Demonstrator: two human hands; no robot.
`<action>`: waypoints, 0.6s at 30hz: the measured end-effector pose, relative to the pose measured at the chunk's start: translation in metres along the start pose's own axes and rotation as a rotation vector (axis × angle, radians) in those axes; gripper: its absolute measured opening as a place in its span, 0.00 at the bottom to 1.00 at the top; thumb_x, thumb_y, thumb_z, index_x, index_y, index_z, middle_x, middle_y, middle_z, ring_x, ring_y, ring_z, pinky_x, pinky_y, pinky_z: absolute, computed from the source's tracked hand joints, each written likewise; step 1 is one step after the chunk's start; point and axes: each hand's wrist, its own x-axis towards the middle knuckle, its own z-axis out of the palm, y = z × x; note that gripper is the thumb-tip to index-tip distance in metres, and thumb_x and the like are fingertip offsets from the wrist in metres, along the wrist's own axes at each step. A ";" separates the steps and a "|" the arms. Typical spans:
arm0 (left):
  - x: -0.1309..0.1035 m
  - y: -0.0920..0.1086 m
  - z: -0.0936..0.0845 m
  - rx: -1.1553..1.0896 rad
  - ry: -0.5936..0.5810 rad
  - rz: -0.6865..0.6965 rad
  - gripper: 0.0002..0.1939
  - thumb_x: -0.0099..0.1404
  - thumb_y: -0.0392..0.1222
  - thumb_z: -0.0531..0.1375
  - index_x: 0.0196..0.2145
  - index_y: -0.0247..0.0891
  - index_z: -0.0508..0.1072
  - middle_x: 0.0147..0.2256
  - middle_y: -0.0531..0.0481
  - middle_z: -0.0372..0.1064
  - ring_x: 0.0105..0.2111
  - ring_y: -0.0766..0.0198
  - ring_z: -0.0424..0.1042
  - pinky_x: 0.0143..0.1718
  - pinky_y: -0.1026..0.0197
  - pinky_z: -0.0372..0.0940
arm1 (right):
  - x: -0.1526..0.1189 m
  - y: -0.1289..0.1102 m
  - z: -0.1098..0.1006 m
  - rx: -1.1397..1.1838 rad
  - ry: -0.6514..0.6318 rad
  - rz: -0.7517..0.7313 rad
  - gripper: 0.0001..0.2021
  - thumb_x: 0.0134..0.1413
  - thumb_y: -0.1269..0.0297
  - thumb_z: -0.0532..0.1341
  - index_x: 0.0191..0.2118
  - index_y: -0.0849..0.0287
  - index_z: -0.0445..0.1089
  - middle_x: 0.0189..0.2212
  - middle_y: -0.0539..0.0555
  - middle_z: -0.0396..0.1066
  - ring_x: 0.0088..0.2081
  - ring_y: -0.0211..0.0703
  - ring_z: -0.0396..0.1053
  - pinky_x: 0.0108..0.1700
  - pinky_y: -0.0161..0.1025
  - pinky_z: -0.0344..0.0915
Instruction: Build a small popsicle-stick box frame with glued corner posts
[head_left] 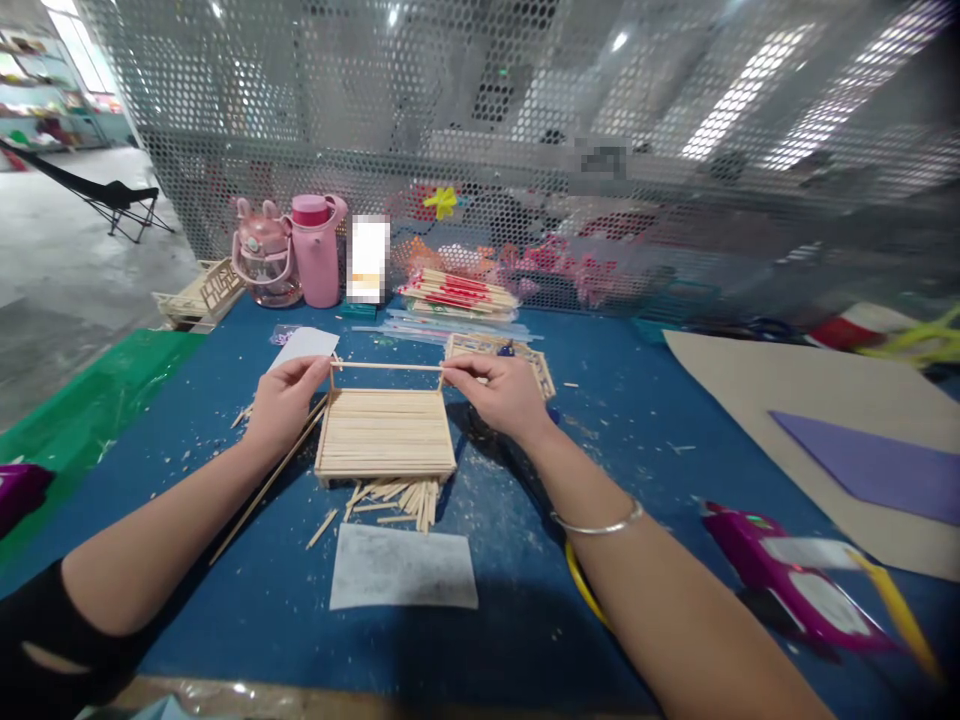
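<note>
A small platform of pale wooden sticks [386,432] lies on the blue table [622,600], with a thin upright at each back corner. Across the tops of these uprights runs a thin wooden stick [386,367]. My left hand [289,398] pinches its left end between thumb and fingers, and my right hand [501,390] pinches its right end. Short stick pieces [420,500] are heaped at the platform's front edge. Nearer to me is a white paper [403,567]. A long thin stick [266,485] lies beneath my left forearm.
Behind my hands stand a pink bottle [316,255], a clear pink jug [266,260] and bundled sticks [457,293]. A lattice wooden piece [536,365] is behind my right hand. Cardboard [720,375] and a magenta tool [802,585] lie at right.
</note>
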 end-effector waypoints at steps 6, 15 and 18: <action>-0.004 0.007 0.001 0.178 0.037 0.048 0.15 0.54 0.50 0.60 0.32 0.35 0.76 0.32 0.48 0.76 0.35 0.61 0.72 0.38 0.62 0.65 | -0.001 0.000 0.000 0.054 -0.010 0.020 0.08 0.46 0.68 0.59 0.31 0.61 0.75 0.27 0.52 0.76 0.28 0.39 0.73 0.33 0.34 0.68; -0.003 0.005 0.000 0.220 0.057 0.050 0.17 0.53 0.52 0.60 0.33 0.36 0.76 0.33 0.48 0.76 0.36 0.59 0.72 0.39 0.61 0.65 | -0.004 0.005 0.002 0.206 -0.055 0.087 0.12 0.44 0.68 0.57 0.36 0.64 0.74 0.27 0.54 0.76 0.27 0.37 0.71 0.30 0.34 0.68; -0.003 0.007 0.000 0.235 0.061 0.041 0.17 0.53 0.52 0.59 0.33 0.36 0.76 0.33 0.48 0.76 0.35 0.59 0.72 0.39 0.61 0.65 | -0.003 0.006 0.002 0.217 -0.050 0.105 0.12 0.44 0.65 0.58 0.34 0.65 0.74 0.27 0.55 0.76 0.27 0.38 0.71 0.29 0.33 0.67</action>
